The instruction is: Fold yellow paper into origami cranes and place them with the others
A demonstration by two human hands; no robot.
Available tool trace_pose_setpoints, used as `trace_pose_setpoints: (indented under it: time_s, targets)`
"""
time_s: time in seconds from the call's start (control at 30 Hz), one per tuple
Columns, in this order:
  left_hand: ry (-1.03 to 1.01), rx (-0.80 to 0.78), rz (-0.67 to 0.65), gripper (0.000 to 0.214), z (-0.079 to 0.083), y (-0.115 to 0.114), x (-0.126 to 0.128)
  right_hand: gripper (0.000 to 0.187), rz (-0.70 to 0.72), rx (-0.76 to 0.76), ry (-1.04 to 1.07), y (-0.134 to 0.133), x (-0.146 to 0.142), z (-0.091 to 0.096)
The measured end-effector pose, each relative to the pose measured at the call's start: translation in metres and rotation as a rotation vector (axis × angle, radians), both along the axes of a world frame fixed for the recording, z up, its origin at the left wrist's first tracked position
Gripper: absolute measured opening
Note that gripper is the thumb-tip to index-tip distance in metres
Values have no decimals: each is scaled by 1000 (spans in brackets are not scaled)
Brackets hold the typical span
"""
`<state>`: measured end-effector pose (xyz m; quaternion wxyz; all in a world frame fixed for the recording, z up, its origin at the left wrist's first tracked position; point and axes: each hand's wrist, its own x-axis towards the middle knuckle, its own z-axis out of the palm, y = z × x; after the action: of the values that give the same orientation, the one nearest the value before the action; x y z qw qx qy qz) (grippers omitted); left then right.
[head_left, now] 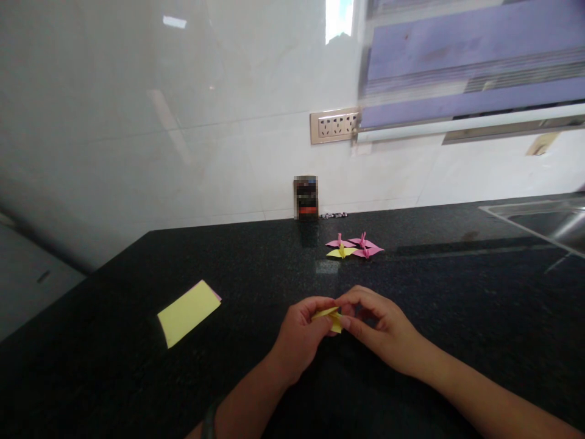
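Observation:
Between my two hands, just above the dark countertop, is a small folded piece of yellow origami paper (336,324). My left hand (304,335) grips it from the left, thumb on top and fingers behind. From the other side, my right hand (381,326) pinches its right edge between thumb and fingertips. Part of the paper is hidden by the fingers. Beyond my hands stand a yellow paper crane (342,251) and three pink paper cranes (368,251), grouped close together. A stack of yellow paper (189,314) lies to the left, with a pinkish sheet peeking out beneath.
The black speckled countertop (256,268) meets a glossy white wall. A phone-like dark object (306,198), blurred out, leans there beside a beaded strap (334,215). A metal sink (548,222) is at the right, and a socket panel (333,126) sits under a purple rack (457,55).

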<state>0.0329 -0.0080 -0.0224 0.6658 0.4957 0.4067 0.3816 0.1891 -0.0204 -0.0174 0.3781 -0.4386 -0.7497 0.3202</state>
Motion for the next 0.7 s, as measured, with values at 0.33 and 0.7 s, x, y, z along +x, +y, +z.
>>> trace_pose_setpoints:
  time_s: [0.33, 0.7]
  targets:
    - [58, 92, -75, 27, -6, -2, 0, 14, 6, 223, -171, 0, 3, -5]
    - [227, 154, 134, 30, -27, -2, 1, 15, -59, 249, -142, 0, 0, -8]
